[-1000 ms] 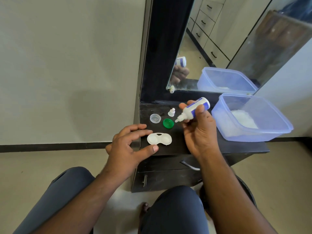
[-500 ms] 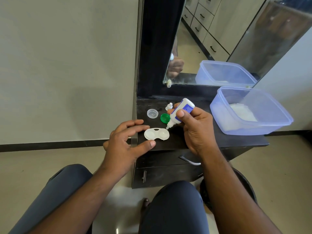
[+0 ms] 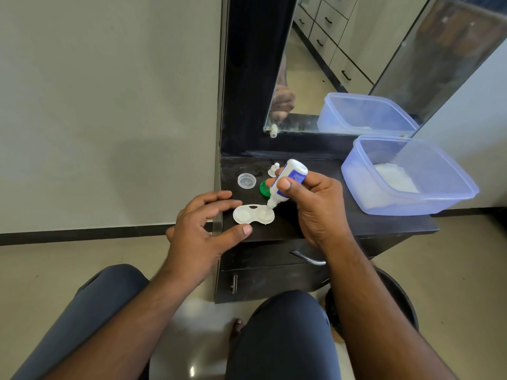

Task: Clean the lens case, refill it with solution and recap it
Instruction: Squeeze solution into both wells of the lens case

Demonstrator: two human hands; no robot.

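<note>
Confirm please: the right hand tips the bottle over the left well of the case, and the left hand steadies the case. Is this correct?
Not quite. In the head view, the right hand tips the bottle over the right well of the case; the left hand steadies the case.

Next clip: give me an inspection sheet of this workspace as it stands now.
Surface: dark cabinet top, dusty at the back.
Job's things: open lens case near the front edge; bottle tipped, nozzle over the case's right well; clear cap, green cap and bottle cap lie behind.
Clutter: plastic tub with white contents.
Grippers: left hand steadies the case; right hand grips the bottle.
Cables: nothing seen.
Surroundings: mirror, wall, tiled floor.
</note>
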